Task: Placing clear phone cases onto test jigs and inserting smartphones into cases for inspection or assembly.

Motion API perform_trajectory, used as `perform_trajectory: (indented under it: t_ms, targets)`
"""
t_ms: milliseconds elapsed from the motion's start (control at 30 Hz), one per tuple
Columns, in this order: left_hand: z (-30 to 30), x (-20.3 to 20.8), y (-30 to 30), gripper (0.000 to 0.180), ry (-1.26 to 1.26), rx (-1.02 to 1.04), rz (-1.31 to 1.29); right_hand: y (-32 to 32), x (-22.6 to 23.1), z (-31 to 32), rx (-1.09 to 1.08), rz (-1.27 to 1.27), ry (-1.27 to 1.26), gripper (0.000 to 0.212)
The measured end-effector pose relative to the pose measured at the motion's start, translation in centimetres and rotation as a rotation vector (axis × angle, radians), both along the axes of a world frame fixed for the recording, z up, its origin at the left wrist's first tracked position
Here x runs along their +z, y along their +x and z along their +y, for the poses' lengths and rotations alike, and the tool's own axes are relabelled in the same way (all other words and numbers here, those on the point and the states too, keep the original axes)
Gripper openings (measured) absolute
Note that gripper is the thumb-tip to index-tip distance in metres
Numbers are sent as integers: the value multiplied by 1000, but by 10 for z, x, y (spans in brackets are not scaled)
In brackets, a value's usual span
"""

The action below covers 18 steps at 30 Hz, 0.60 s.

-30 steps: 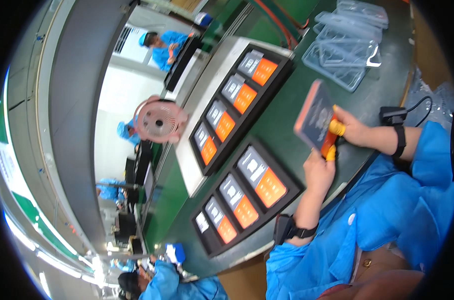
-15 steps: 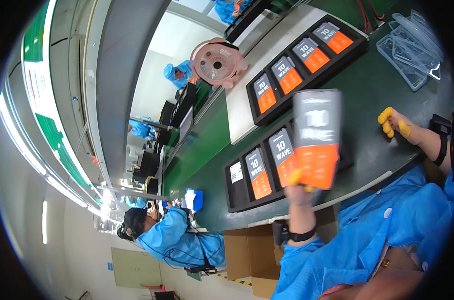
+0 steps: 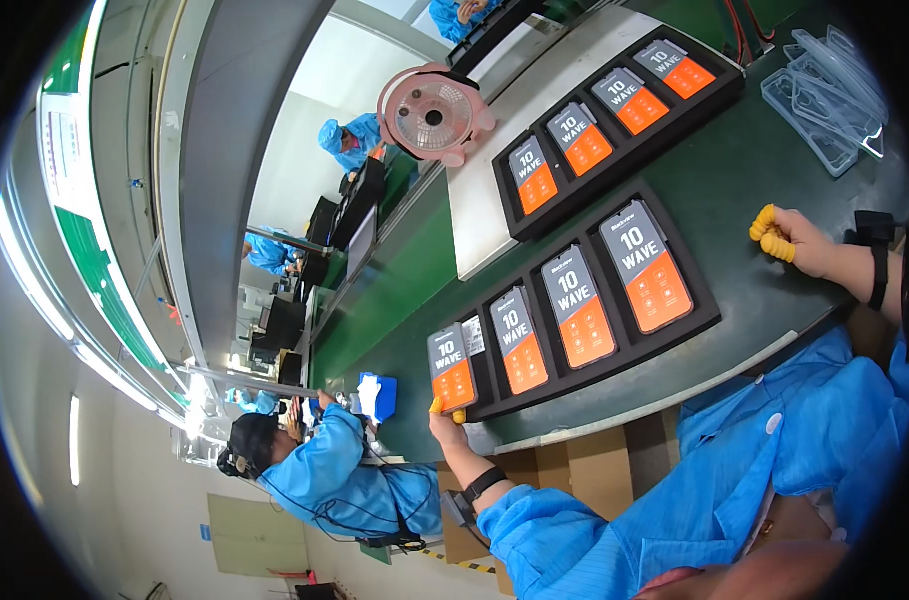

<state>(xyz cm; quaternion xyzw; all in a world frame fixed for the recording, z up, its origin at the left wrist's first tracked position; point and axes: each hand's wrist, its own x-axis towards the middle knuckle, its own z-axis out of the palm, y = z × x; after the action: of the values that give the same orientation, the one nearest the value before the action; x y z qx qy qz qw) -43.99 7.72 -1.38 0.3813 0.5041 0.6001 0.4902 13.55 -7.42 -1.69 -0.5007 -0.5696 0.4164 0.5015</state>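
Note:
My left hand point(image 3: 449, 420), with yellow finger covers, grips the lower end of a smartphone point(image 3: 449, 358) with a grey and orange front. That phone is over the left end of the near black tray point(image 3: 595, 375), partly covering the slot with a white label point(image 3: 473, 335). Three like phones lie in the tray's other slots, among them one at its right end point(image 3: 647, 265). My right hand point(image 3: 790, 240), its fingers curled in and also in yellow covers, is above the green table to the right of the tray. I see nothing in it.
A second black tray point(image 3: 523, 228) holding several phones lies farther back, partly on a white board point(image 3: 480, 235). Clear plastic cases point(image 3: 825, 100) are heaped at the far right. A pink fan point(image 3: 433, 115), a blue bin point(image 3: 379, 397), a cardboard box point(image 3: 600, 470) and a co-worker point(image 3: 325, 460) are also around.
My left hand has carried the phone leftward and down, from over the near tray's right part to its left end slot. My right hand's fingers have drawn closer together.

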Motion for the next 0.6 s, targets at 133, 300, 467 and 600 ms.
perform_trajectory:
  t_ms: [133, 300, 467, 600]
  targets:
    - [13, 12, -4, 24, -135, -48, 89, -19, 8, 19, 38, -111, 85, 16]
    - [-7, 31, 37, 26, 34, 535, 1826, -32, 2, 28, -9, -353, 66, 28]
    - [8, 1, -41, 43, -411, 542, 1431, -50, 13, 40, -116, -782, 331, 59]
    - [-3, -6, 2, 44, -558, 217, 726, -65, -11, 35, -105, -896, 166, 69]
